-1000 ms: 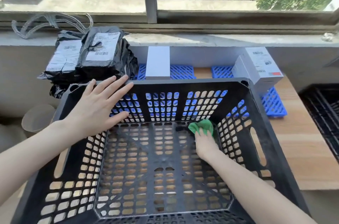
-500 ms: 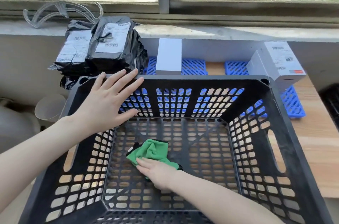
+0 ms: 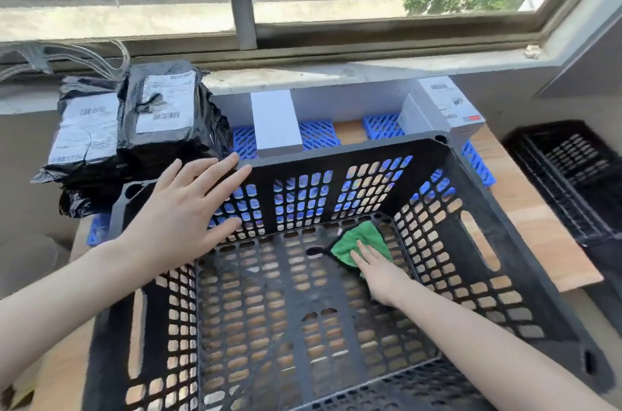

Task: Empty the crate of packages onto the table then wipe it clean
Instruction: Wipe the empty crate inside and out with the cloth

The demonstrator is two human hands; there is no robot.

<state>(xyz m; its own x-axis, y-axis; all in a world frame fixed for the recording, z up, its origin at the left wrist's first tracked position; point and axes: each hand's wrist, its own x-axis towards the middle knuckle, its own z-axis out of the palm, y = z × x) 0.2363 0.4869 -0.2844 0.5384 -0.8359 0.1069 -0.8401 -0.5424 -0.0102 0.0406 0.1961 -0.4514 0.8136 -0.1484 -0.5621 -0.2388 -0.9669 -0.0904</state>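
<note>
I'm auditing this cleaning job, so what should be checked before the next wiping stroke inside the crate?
1. Emptied of packages: ok. Only the green cloth lies in the crate.
2. Packages set outside: ok. The black mailers and white boxes sit beyond its far rim.
3. Steadied: ok. The left hand lies flat on the far-left corner.
4. Wiping contact: ok. The right hand presses the green cloth onto the floor near the far-right corner.
5. Floor already clean: cannot tell; the grid is blurred.
</note>
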